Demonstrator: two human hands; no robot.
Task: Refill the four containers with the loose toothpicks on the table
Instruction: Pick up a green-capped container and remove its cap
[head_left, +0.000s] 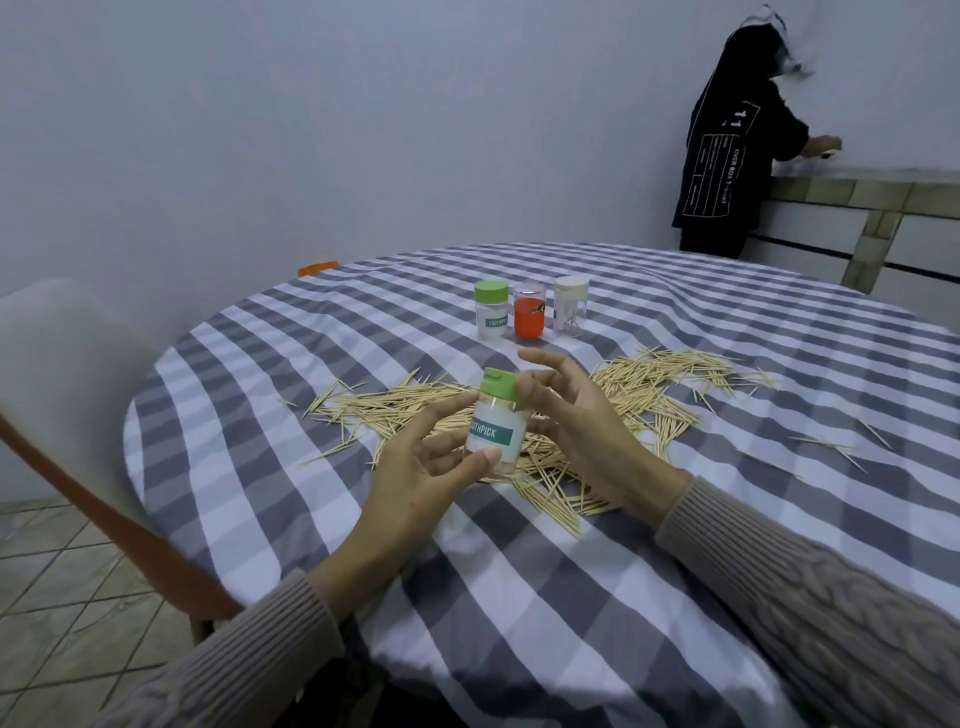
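1. Head view: a clear container with a TOOTHPICK label is held at the centre of the frame, above the table, tilted slightly to the right. It looks empty, though that is a judgement through the plastic.
2. This container is grasped by the left hand, the thumb across the lower body and the fingers behind it.
3. Its green cap is touched at the right edge by the right hand, whose thumb rests on the rim while the other fingers are spread and relaxed; nothing is clasped.
4. The step in hand is judged to be opening the cap. The body should be held firmly low down, and the cap worked free by the right thumb and forefinger.
5. The container is best kept over the loose toothpicks, which lie scattered across the middle of the checked tablecloth.
6. Toothpicks should be gathered into an aligned bundle before insertion, or they may jam at the mouth.
7. Three more containers wait above centre: a green-capped one, a red one and a white-capped one.
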